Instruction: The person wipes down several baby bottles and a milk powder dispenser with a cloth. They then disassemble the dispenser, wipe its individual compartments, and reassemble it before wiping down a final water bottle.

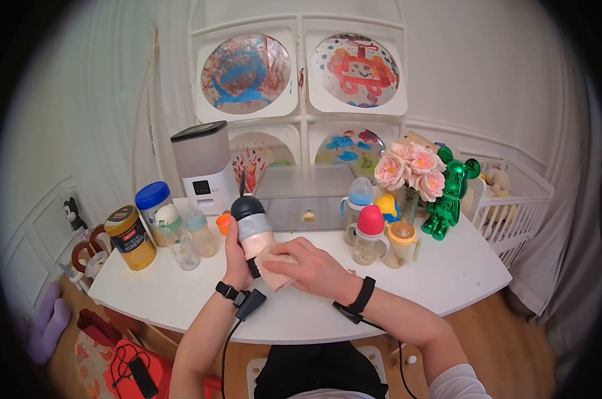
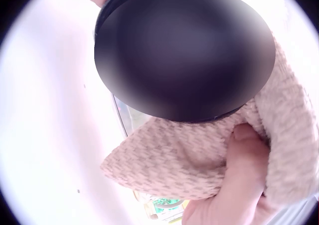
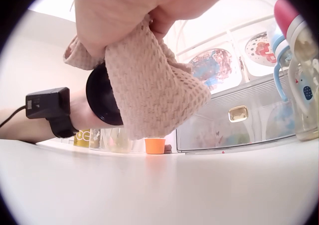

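My left hand point(image 1: 236, 258) grips a baby's drinking bottle point(image 1: 255, 227) with a black domed top, a grey collar and a pale pink body. The bottle leans, its top pointing away from me. A pink waffle-weave cloth point(image 1: 274, 271) is pinched in my right hand point(image 1: 317, 267) and lies against the bottle's lower side. In the left wrist view the round black base point(image 2: 184, 55) fills the upper middle, with the cloth bunched beneath it. The right wrist view has the cloth point(image 3: 149, 93) draped over part of the base, above the tabletop.
Behind the bottle stand an orange cap point(image 3: 155, 146) and a clear drawer box point(image 1: 304, 206). To the left are a dispenser point(image 1: 204, 169), a yellow tin point(image 1: 131, 239) and several bottles. More baby bottles point(image 1: 370, 239), pink flowers point(image 1: 410, 166) and a green bear figure point(image 1: 450, 196) stand right.
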`<state>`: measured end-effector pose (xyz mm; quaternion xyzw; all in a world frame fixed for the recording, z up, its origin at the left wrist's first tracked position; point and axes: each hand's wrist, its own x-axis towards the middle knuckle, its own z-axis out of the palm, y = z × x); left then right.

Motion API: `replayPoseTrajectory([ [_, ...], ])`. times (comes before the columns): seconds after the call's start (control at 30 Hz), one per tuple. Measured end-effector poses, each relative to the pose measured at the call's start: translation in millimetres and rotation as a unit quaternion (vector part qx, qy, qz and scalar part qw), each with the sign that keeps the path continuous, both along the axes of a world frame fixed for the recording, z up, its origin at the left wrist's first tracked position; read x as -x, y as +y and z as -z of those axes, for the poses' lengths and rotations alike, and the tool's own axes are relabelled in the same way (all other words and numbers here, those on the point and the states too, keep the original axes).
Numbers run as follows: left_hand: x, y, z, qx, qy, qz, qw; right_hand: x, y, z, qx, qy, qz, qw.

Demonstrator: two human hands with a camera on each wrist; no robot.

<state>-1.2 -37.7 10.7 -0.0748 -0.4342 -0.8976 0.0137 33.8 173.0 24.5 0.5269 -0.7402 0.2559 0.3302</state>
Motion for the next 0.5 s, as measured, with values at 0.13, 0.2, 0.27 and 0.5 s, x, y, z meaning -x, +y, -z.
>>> replayPoseTrajectory([
  [0.13, 2.2, -3.2, -4.4, -0.033, -0.009, -0.002, 0.999, -3.9, -1.8, -2.3, 0.000, -0.003, 0.000, 1.000],
  [0.2, 4.5, -9.6, -3.6, -0.020, -0.011, 0.037, 0.999, -3.5, -0.6, -1.9, 0.000, -0.039, -0.010, 0.999],
  [0.27, 8.1, -11.9, -2.3, -0.006, -0.011, 0.077, 0.997, -1.9, 1.1, -1.2, 0.007, -0.051, -0.026, 0.998],
  [0.5, 5.1, -11.1, -2.7, 0.040, 0.006, 0.030, 0.999, -3.2, 3.1, -4.2, 0.020, -0.121, -0.033, 0.992],
])
